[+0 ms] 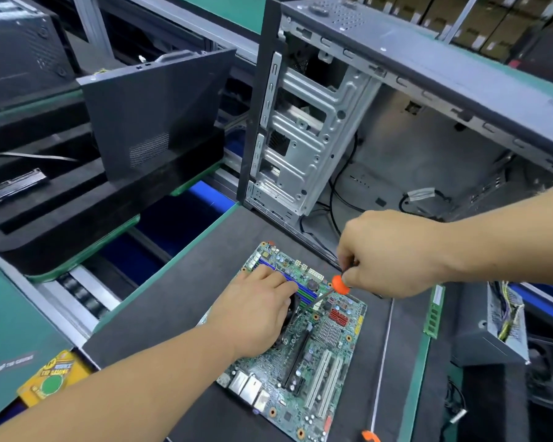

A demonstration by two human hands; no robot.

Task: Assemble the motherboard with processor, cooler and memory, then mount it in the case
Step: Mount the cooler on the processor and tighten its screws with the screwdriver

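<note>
A green motherboard (pixel 313 352) lies flat on a dark mat (pixel 160 314). My left hand (pixel 256 311) rests on top of the black cooler (pixel 292 309), which it mostly hides, fingers curved over it. My right hand (pixel 393 253) grips a screwdriver with an orange handle (pixel 340 284); its thin shaft slants down to the board beside the cooler. Blue and green memory slots (pixel 300 285) show between the hands. The open computer case (pixel 380 132) lies just beyond the board. A loose green memory stick (pixel 434 311) rests at the mat's right edge.
A black side panel (pixel 154 113) leans in a black foam tray (pixel 64 218) at the left. A power supply with cables (pixel 498 320) sits at the right. A yellow packet (pixel 50 378) lies at the lower left. Another orange tool tip (pixel 371 437) shows at the bottom edge.
</note>
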